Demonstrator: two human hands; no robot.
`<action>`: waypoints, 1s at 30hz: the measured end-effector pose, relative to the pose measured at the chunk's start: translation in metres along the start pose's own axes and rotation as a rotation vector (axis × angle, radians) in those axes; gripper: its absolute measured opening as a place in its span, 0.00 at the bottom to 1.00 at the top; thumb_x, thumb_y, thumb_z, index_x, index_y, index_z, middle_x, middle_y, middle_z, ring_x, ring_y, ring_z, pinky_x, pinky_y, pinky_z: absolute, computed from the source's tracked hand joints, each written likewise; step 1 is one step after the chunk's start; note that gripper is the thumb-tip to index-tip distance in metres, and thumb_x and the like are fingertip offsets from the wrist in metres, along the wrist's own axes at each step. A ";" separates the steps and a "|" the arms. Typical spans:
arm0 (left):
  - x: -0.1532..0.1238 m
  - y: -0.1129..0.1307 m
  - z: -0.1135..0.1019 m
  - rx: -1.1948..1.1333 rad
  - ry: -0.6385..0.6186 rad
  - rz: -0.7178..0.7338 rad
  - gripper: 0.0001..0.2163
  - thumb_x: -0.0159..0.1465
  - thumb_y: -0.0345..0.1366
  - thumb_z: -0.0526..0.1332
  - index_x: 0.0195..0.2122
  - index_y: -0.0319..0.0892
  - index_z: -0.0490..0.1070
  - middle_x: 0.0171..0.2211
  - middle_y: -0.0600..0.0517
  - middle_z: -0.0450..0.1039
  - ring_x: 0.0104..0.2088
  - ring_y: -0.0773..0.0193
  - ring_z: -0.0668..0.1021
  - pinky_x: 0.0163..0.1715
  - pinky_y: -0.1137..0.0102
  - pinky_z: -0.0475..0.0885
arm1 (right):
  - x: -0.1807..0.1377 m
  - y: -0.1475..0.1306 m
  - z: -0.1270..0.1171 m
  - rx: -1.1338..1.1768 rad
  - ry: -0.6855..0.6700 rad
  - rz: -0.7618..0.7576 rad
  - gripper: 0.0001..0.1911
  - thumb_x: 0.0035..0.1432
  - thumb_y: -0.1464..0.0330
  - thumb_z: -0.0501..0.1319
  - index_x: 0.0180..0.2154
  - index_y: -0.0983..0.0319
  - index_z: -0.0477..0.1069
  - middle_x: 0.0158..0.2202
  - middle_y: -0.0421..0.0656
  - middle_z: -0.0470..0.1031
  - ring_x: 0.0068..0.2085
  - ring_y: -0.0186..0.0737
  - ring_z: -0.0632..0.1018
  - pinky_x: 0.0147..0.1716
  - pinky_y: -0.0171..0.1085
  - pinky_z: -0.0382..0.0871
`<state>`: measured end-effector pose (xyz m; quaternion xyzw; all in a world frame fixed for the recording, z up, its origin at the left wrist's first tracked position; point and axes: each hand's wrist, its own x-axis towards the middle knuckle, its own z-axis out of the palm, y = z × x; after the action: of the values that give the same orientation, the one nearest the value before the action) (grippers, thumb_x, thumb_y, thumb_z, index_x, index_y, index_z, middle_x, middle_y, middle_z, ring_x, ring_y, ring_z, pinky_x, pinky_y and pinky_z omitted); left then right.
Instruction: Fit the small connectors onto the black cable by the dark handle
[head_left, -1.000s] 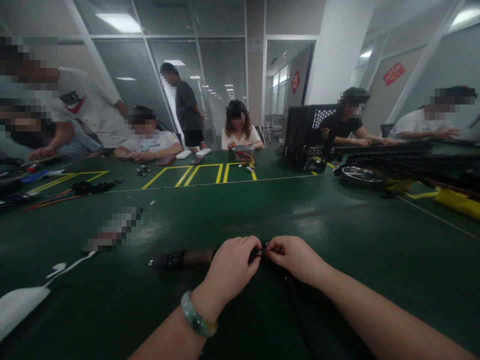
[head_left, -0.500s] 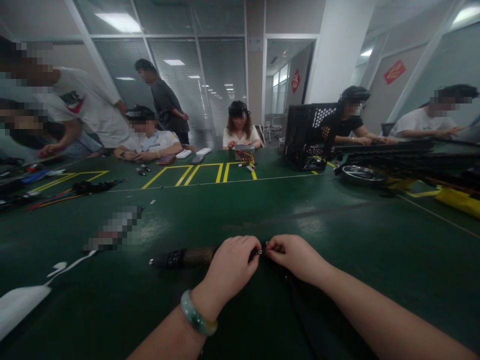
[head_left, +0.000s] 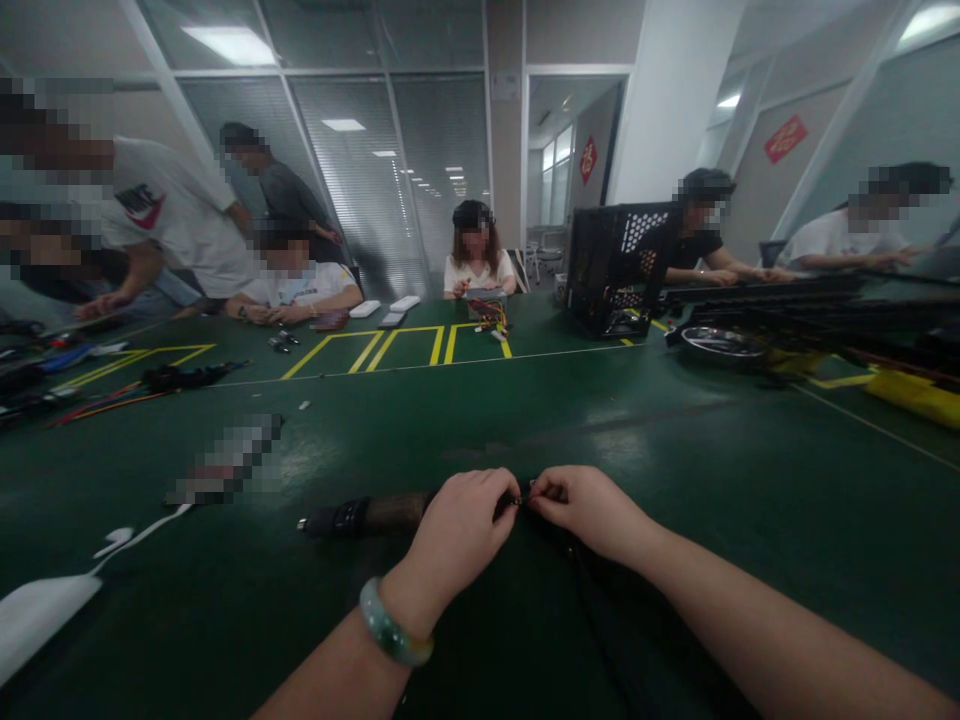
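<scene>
In a glass-partitioned workroom (head_left: 360,170), co-workers (head_left: 476,255) sit along a long, glossy green surface (head_left: 675,480) marked with yellow tape lines (head_left: 397,345), beside a black mesh crate (head_left: 615,270). Near its edge lies a ribbed black-and-brown cylindrical part (head_left: 367,516). The left hand (head_left: 457,530), wearing a mottled jade bangle (head_left: 391,625), and the right hand (head_left: 585,510) meet, fingertips (head_left: 504,490) pinched on a tiny dark connector (head_left: 519,497) at the part's end.
</scene>
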<state>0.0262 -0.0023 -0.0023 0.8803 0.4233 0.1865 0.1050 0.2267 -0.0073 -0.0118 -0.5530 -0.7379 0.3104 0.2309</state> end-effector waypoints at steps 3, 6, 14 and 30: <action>0.000 0.000 0.000 -0.001 0.001 -0.008 0.04 0.63 0.33 0.58 0.39 0.46 0.69 0.39 0.55 0.72 0.40 0.60 0.74 0.43 0.63 0.67 | -0.001 -0.002 -0.001 -0.008 0.007 -0.006 0.07 0.57 0.65 0.60 0.36 0.58 0.77 0.32 0.38 0.79 0.32 0.35 0.78 0.29 0.31 0.66; 0.000 -0.001 0.000 -0.004 -0.003 -0.025 0.04 0.63 0.34 0.58 0.39 0.46 0.69 0.39 0.54 0.72 0.39 0.60 0.74 0.43 0.62 0.67 | -0.001 -0.003 -0.001 -0.019 0.015 -0.011 0.07 0.57 0.65 0.60 0.35 0.58 0.77 0.32 0.39 0.79 0.32 0.36 0.78 0.30 0.31 0.66; -0.002 -0.001 0.001 0.000 -0.005 -0.016 0.06 0.62 0.32 0.58 0.40 0.46 0.68 0.39 0.54 0.72 0.40 0.60 0.74 0.44 0.61 0.68 | -0.002 -0.003 -0.001 0.001 0.011 0.003 0.07 0.57 0.65 0.60 0.35 0.59 0.76 0.31 0.39 0.79 0.32 0.36 0.78 0.30 0.32 0.67; 0.000 0.001 -0.002 0.021 0.008 0.003 0.04 0.63 0.32 0.58 0.39 0.45 0.69 0.40 0.53 0.73 0.41 0.60 0.75 0.45 0.62 0.68 | -0.003 -0.007 -0.003 -0.016 0.008 0.001 0.07 0.58 0.66 0.60 0.35 0.59 0.77 0.31 0.39 0.79 0.31 0.36 0.78 0.30 0.31 0.66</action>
<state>0.0265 -0.0027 -0.0002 0.8813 0.4242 0.1858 0.0940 0.2249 -0.0109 -0.0043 -0.5564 -0.7393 0.3023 0.2292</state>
